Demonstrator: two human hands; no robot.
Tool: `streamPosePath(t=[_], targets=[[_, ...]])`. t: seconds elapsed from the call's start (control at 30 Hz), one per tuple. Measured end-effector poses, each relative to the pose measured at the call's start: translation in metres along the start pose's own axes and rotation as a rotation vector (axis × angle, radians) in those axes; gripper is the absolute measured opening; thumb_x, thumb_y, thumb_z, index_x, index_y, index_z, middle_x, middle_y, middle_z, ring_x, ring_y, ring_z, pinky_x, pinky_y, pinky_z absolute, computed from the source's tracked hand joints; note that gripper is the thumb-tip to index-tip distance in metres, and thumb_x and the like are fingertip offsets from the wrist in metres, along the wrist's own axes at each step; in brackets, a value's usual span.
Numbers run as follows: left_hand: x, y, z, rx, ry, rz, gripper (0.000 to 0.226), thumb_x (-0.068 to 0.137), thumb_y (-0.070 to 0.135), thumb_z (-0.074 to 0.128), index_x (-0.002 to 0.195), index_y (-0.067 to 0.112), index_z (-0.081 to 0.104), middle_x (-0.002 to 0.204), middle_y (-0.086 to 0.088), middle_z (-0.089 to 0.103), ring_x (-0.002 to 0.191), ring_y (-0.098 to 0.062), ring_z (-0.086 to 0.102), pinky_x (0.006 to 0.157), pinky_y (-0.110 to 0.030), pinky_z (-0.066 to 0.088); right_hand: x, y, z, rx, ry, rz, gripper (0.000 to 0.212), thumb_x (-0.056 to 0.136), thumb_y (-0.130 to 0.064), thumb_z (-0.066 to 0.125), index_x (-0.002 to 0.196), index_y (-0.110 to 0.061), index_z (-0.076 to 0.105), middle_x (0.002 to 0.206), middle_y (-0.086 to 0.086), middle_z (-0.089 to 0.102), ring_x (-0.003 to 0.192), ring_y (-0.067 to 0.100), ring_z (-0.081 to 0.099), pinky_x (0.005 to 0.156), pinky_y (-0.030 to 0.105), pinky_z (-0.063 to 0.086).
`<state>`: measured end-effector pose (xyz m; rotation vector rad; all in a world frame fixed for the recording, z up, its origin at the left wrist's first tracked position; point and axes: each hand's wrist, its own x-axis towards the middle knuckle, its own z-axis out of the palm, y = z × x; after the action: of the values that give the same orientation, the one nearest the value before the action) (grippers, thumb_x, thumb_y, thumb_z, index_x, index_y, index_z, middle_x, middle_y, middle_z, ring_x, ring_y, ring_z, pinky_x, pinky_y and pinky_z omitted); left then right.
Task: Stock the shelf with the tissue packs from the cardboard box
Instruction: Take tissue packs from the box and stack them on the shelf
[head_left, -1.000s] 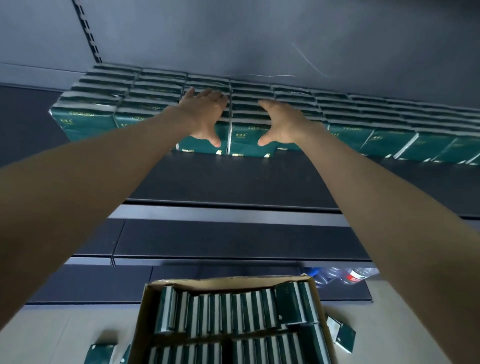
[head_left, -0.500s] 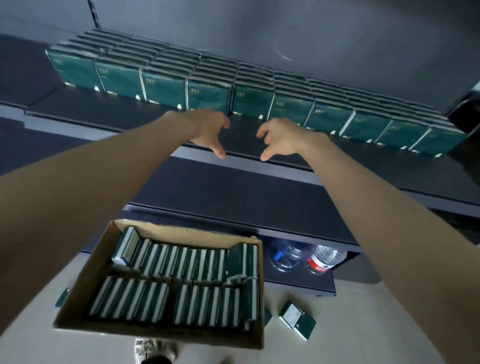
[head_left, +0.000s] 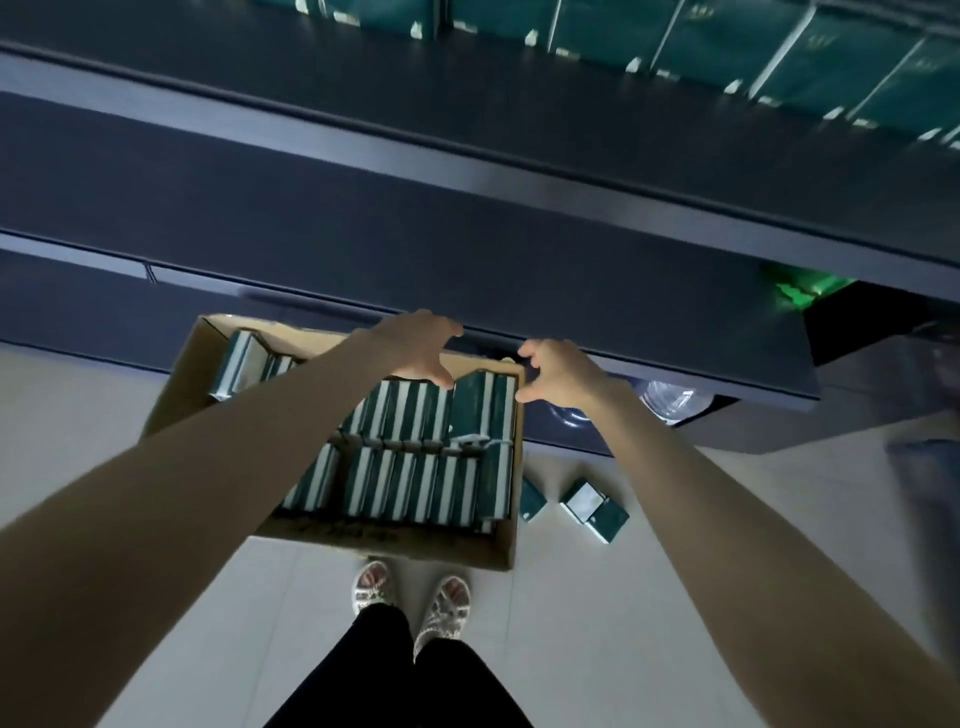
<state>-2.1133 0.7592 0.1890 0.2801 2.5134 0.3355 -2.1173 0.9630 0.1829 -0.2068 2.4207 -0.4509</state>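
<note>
While left hand and right hand hang over the far end of one cardboard box, both are spread, fingers loosely curved, gripping nothing. Tissue packs stand on edge inside, two rows; bare cardboard strip along near wall. Three loose packs on floor just right of box. More packs line shelf above, cropped. Two shoes near box's near wall

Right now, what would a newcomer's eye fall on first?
The bare left hand and right hand hover open above an open brown cardboard box on the pale floor, packed with upright green-and-white tissue packs. A few loose green packs lie right of it; more packs line the dark shelf at the top.
</note>
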Motion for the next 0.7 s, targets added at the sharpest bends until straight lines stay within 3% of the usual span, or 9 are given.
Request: streamPosePath(t=[0.17, 0.33, 0.5, 0.6, 0.7], targets=[[0.033, -0.01, 0.067, -0.074, -0.095, 0.006, 0.078, 0.083, 0.039, 0.07, 0.146, 0.014, 0.031, 0.144, -0.01, 0.044, 0.126, -0.029, 0.047, 0.103, -0.042, 0.041, 0.017, 0.031, 0.062, 0.153, -0.01, 0.095, 0.074, 0.077, -0.019, 0.077, 0.139, -0.013, 0.037, 0.12, 0.008, 0.06, 0.108, 0.025, 0.059, 0.09, 0.036, 0.049], [0.065, -0.029, 0.132, -0.269, -0.178, -0.056, 0.075, 0.088, 0.04, 0.065, 0.146, 0.009, 0.03, 0.146, -0.012, 0.041, 0.129, -0.028, 0.045, 0.104, -0.04, 0.04, 0.038, 0.051, 0.122, 0.285, -0.05, 0.185, 0.084, 0.077, -0.017, 0.077, 0.145, -0.019, 0.028, 0.118, 0.007, 0.065, 0.105, 0.027, 0.063, 0.091, 0.042, 0.051], [0.093, -0.031, 0.173, -0.57, -0.132, -0.193, 0.075, 0.089, 0.046, 0.06, 0.144, 0.005, 0.03, 0.139, -0.011, 0.046, 0.124, -0.027, 0.047, 0.093, -0.033, 0.041, 0.046, 0.068, 0.161, 0.317, 0.117, 0.159, 0.091, 0.083, -0.017, 0.071, 0.149, -0.031, 0.011, 0.122, 0.003, 0.063, 0.105, 0.024, 0.062, 0.085, 0.045, 0.054], [0.106, -0.02, 0.191, -0.779, -0.123, -0.278, 0.069, 0.088, 0.047, 0.061, 0.138, 0.007, 0.036, 0.126, -0.005, 0.052, 0.11, -0.023, 0.053, 0.079, -0.027, 0.043, 0.047, 0.073, 0.175, 0.307, 0.172, 0.148, 0.095, 0.084, -0.018, 0.07, 0.15, -0.038, 0.003, 0.13, 0.0, 0.059, 0.108, 0.024, 0.062, 0.086, 0.046, 0.054], [0.115, -0.013, 0.201, -0.923, -0.083, -0.389, 0.07, 0.084, 0.046, 0.066, 0.135, 0.008, 0.038, 0.126, -0.007, 0.054, 0.114, -0.026, 0.053, 0.088, -0.034, 0.045, 0.049, 0.075, 0.185, 0.293, 0.208, 0.151, 0.1, 0.083, -0.019, 0.07, 0.148, -0.044, -0.003, 0.135, -0.002, 0.055, 0.112, 0.024, 0.061, 0.088, 0.05, 0.054]])
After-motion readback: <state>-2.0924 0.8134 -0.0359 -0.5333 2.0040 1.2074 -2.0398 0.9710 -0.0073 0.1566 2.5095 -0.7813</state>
